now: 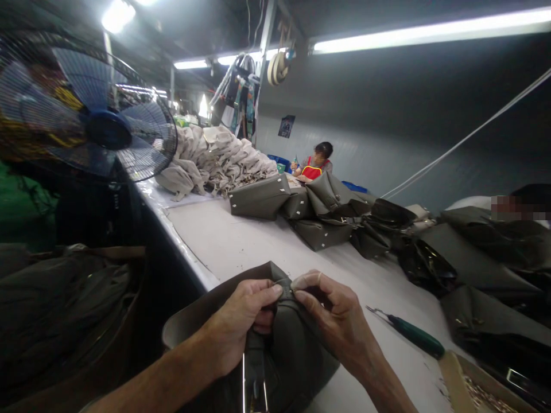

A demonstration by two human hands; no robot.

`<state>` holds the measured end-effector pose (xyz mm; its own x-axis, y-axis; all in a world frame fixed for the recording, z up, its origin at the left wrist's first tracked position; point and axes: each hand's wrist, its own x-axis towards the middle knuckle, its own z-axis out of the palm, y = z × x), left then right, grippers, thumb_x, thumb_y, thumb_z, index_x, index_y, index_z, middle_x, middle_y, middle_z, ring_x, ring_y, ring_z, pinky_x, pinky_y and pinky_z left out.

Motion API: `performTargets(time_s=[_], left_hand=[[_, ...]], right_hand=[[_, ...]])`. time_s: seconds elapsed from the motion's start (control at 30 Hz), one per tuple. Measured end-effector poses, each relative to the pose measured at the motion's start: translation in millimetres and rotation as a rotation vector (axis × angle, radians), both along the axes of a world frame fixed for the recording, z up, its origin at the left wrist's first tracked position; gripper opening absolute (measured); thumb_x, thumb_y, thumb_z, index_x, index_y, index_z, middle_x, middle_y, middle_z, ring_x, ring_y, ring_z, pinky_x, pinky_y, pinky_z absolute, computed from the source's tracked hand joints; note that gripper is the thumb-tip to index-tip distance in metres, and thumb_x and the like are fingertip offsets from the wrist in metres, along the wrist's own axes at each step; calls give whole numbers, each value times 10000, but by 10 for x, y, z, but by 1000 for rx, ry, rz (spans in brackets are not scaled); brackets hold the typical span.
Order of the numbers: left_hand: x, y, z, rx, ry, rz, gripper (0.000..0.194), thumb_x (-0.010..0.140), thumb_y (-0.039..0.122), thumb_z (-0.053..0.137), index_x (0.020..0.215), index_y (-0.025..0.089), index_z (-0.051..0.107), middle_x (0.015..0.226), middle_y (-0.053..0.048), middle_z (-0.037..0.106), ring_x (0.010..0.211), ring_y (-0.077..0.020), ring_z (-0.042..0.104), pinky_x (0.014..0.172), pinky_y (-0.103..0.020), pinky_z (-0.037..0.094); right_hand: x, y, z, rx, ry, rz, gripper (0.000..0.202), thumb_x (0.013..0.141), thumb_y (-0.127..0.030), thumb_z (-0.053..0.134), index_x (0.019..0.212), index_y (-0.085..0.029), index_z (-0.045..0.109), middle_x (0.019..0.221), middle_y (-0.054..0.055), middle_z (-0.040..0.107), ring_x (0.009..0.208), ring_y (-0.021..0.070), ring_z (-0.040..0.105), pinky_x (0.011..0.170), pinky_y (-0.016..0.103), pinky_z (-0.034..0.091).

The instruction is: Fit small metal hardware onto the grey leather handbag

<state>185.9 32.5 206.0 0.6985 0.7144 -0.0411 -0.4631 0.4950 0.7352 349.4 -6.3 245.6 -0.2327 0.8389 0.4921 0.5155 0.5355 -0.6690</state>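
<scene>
A dark olive handbag point(297, 361) lies at the table's near edge, in front of me. My left hand point(241, 312) is closed on its strap point(286, 293), thumb on top and fingers curled beneath. With thumb and forefinger pinched together, my right hand point(333, 312) meets the strap's end; a tiny shiny spot shows at the fingertips, too small to name. Below my left hand hangs a metal buckle point(266, 384) on the bag. Right of my right hand lies a hooked tool with a green handle point(415, 335).
An open box point(454, 381) of small metal pieces stands at the lower right. More dark bags point(322, 232) are heaped along the far and right side. Beige fabric pieces point(228, 160) pile up behind. A fan point(107, 129) stands left; a person point(313, 169) sits beyond the table.
</scene>
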Motion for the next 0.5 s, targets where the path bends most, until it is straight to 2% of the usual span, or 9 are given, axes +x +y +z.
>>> performTargets(time_s=[0.27, 0.4, 0.5], left_hand=[[-21, 8, -22, 38, -33, -22, 349, 734, 375, 699, 733, 139, 442, 540, 92, 284, 449, -11, 162, 438, -171, 113], [-37, 3, 31, 46, 1, 39, 397, 670, 407, 737, 730, 135, 454, 554, 87, 301, 453, -8, 181, 446, -174, 107], [5, -37, 86, 56, 73, 124, 457, 565, 486, 759, 666, 150, 468, 512, 71, 327, 421, -20, 222, 436, -192, 119]], right_hand=[[-69, 66, 177, 0, -172, 78, 161, 926, -168, 519, 787, -166, 601, 758, 13, 570, 679, 159, 538, 617, 247, 385], [-89, 89, 298, 23, -298, 114, 258, 973, -246, 493, 732, -166, 541, 706, 11, 528, 624, 152, 506, 566, 244, 353], [-37, 114, 322, 59, -375, 151, 421, 1022, -380, 456, 655, -172, 470, 633, -8, 505, 544, 133, 475, 495, 227, 348]])
